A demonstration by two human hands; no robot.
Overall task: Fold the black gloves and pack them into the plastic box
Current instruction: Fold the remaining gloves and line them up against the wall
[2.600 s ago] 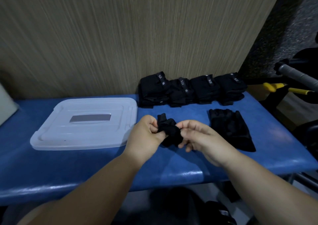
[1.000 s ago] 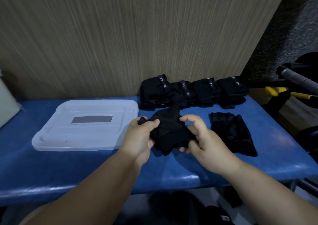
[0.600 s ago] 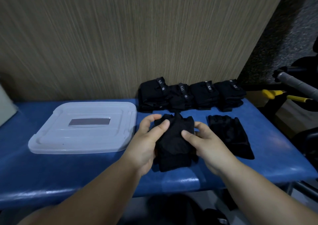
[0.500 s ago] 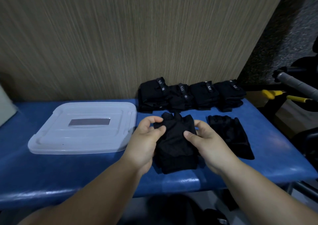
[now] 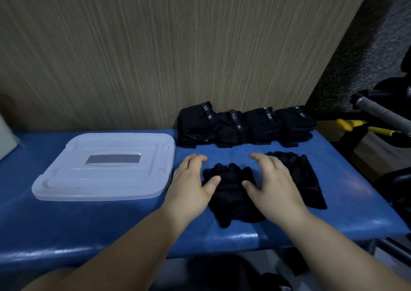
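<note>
The scene is dim, with a cool blue cast. Light comes from above: pale streaks of glare lie along the rounded front edge of the desk, and the plastic lid shows a soft sheen. Shadows are faint and diffuse. The black gloves lose almost all surface detail. Wide-angle distortion bows the desk edge. The right corner is dark and grainy, and the left border is slightly blurred.

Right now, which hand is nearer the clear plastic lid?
Left. The left hand sits just right of the plastic lid; the right hand is farther right, across the glove.
</note>
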